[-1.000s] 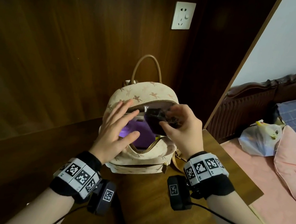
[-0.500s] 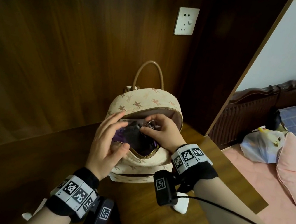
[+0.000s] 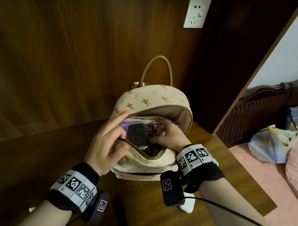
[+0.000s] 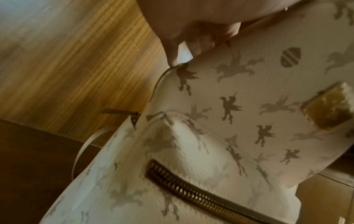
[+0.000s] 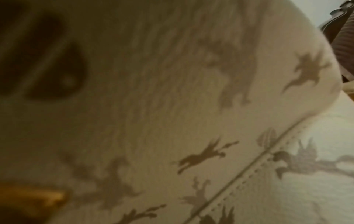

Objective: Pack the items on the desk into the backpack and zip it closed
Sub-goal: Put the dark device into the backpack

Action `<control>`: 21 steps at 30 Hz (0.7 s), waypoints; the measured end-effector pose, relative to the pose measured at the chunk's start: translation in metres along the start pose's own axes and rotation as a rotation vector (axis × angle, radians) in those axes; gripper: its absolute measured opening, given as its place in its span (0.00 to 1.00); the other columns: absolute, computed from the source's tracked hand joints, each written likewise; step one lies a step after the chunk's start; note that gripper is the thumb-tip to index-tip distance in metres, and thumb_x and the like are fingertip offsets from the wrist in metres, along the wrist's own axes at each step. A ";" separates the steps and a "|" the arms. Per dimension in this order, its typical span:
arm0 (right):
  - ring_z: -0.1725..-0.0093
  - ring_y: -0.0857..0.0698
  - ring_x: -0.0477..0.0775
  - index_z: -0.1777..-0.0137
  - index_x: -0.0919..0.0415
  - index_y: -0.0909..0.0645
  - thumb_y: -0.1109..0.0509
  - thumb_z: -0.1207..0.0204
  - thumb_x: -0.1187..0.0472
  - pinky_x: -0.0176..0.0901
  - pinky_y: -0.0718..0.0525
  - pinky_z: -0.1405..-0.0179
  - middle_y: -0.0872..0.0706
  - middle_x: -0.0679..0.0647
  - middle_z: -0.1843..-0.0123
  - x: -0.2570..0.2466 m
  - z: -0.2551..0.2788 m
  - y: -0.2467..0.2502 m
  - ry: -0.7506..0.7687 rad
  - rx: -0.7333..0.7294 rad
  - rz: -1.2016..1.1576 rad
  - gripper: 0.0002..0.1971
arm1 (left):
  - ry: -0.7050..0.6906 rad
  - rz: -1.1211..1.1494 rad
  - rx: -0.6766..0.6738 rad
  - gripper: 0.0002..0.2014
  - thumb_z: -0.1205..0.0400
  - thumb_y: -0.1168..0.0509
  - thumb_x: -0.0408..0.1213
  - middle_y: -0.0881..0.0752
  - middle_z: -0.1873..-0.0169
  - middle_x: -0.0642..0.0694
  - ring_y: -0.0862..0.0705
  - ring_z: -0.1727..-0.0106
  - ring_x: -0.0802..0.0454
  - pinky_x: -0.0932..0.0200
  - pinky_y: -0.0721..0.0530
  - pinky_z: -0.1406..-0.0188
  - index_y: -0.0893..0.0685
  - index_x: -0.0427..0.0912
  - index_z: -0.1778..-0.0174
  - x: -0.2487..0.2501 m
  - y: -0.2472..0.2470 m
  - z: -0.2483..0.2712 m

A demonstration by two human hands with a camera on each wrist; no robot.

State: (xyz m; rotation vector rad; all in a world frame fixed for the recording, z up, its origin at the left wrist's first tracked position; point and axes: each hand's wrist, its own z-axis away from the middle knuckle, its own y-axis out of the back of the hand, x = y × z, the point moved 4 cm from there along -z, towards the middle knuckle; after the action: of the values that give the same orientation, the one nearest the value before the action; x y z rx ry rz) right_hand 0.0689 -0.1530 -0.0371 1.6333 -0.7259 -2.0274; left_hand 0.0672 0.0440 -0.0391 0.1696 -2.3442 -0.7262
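Head cam shows the cream faux-leather backpack with the little tan pegasus print (image 3: 157,102) standing upright on the dark wooden desk (image 3: 166,223), main zip wide open and the top flap gaping. Sitting in the mouth is a clear plastic bag with dark and purple stuff inside (image 3: 139,131), mostly in but its top edge pokes above the opening.

The right hand (image 3: 169,137) is reaching into the opening with fingers curled on the plastic bag, pushing or tucking it down as far as I can judge. The left hand (image 3: 106,145) is on the near left rim: the left wrist cam shows the fingers (image 4: 172,50) curled over the zipper edge, pinching it to hold the bag open.

Progress-wise I'd call it partway. That bag needs seating properly, and at least one thing isn't packed: a small white rounded object (image 3: 187,205) lies on the desk just in front of the backpack, half hidden behind the right wrist camera. Can't tell what it is. Then the main zipper has to be run shut, nothing started there. The right wrist cam is just blurry backpack fabric, no help.

Off to the side: a white wall socket (image 3: 196,13) above, and a bed with pink bedding (image 3: 289,184) to the right.
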 end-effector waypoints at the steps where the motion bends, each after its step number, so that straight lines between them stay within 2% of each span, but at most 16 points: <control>1: 0.40 0.21 0.52 0.28 0.58 0.30 0.21 0.34 0.61 0.42 0.23 0.38 0.20 0.50 0.41 -0.001 0.000 -0.001 -0.002 0.007 -0.005 0.34 | 0.007 0.022 -0.001 0.36 0.20 0.57 0.70 0.31 0.21 0.42 0.34 0.20 0.51 0.62 0.33 0.28 0.25 0.37 0.67 0.000 0.000 0.001; 3: 0.41 0.21 0.49 0.27 0.60 0.33 0.20 0.34 0.60 0.41 0.22 0.40 0.21 0.49 0.43 0.000 0.000 -0.003 -0.020 0.003 -0.046 0.37 | 0.015 0.037 -0.004 0.37 0.20 0.58 0.71 0.32 0.21 0.43 0.34 0.20 0.52 0.62 0.30 0.30 0.26 0.37 0.66 -0.001 0.000 0.002; 6: 0.38 0.20 0.51 0.27 0.60 0.34 0.19 0.36 0.60 0.42 0.21 0.41 0.19 0.51 0.40 0.005 0.000 -0.005 -0.024 0.003 -0.068 0.39 | 0.012 0.012 0.004 0.39 0.20 0.60 0.71 0.32 0.21 0.42 0.34 0.20 0.53 0.64 0.32 0.31 0.25 0.37 0.67 -0.001 0.000 0.002; 8: 0.41 0.21 0.48 0.28 0.61 0.35 0.18 0.36 0.58 0.40 0.22 0.44 0.21 0.49 0.43 0.007 0.001 -0.004 -0.032 0.044 -0.058 0.39 | 0.005 -0.016 0.017 0.39 0.20 0.61 0.71 0.32 0.21 0.41 0.35 0.20 0.52 0.63 0.33 0.30 0.24 0.37 0.67 -0.001 0.000 0.002; 11: 0.40 0.21 0.51 0.29 0.62 0.35 0.18 0.38 0.51 0.40 0.22 0.43 0.23 0.50 0.40 0.011 0.002 0.000 -0.063 0.095 -0.016 0.41 | 0.048 -0.039 0.034 0.40 0.22 0.61 0.73 0.35 0.20 0.45 0.42 0.17 0.47 0.55 0.39 0.25 0.23 0.38 0.65 -0.005 -0.001 0.006; 13: 0.38 0.20 0.54 0.29 0.61 0.36 0.19 0.37 0.51 0.46 0.19 0.39 0.22 0.53 0.37 0.016 0.000 0.001 -0.115 0.094 -0.057 0.41 | 0.137 0.018 0.034 0.40 0.25 0.57 0.77 0.42 0.17 0.50 0.48 0.16 0.47 0.49 0.42 0.24 0.23 0.39 0.62 -0.010 -0.002 0.009; 14: 0.39 0.19 0.56 0.28 0.61 0.36 0.20 0.36 0.53 0.50 0.18 0.38 0.21 0.55 0.37 0.018 -0.002 0.002 -0.141 0.093 -0.093 0.40 | 0.174 0.064 0.019 0.40 0.27 0.55 0.78 0.45 0.16 0.52 0.48 0.16 0.50 0.47 0.40 0.25 0.23 0.40 0.61 -0.011 -0.003 0.010; 16: 0.40 0.19 0.57 0.28 0.61 0.36 0.22 0.35 0.57 0.54 0.18 0.38 0.20 0.56 0.40 0.019 -0.003 0.003 -0.170 0.066 -0.135 0.37 | 0.217 0.143 -0.022 0.41 0.30 0.54 0.80 0.48 0.16 0.54 0.44 0.19 0.63 0.55 0.31 0.32 0.23 0.40 0.60 -0.011 -0.004 0.009; 17: 0.40 0.19 0.57 0.28 0.61 0.36 0.22 0.35 0.58 0.54 0.18 0.38 0.21 0.55 0.42 0.018 -0.004 0.002 -0.174 0.032 -0.130 0.37 | 0.223 0.158 -0.034 0.42 0.30 0.54 0.81 0.48 0.16 0.54 0.44 0.21 0.68 0.61 0.31 0.36 0.23 0.40 0.60 -0.009 -0.004 0.008; 19: 0.39 0.20 0.57 0.28 0.61 0.38 0.21 0.35 0.60 0.54 0.18 0.37 0.23 0.54 0.42 0.015 -0.004 -0.001 -0.159 -0.037 -0.125 0.39 | 0.219 0.149 -0.046 0.42 0.31 0.55 0.81 0.47 0.17 0.54 0.44 0.22 0.70 0.68 0.33 0.39 0.23 0.41 0.60 -0.007 -0.003 0.006; 21: 0.40 0.19 0.57 0.28 0.62 0.38 0.20 0.36 0.62 0.54 0.18 0.38 0.22 0.55 0.42 0.012 -0.004 -0.002 -0.117 -0.038 -0.151 0.39 | 0.216 0.130 -0.055 0.41 0.30 0.56 0.81 0.45 0.17 0.53 0.43 0.23 0.71 0.72 0.33 0.40 0.23 0.41 0.60 -0.007 -0.002 0.006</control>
State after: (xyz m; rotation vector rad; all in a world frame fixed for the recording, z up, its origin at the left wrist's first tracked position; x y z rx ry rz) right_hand 0.0703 -0.1596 -0.0486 1.6020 -0.6153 -2.2447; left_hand 0.0690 0.0475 -0.0478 0.0671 -2.1064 -0.6728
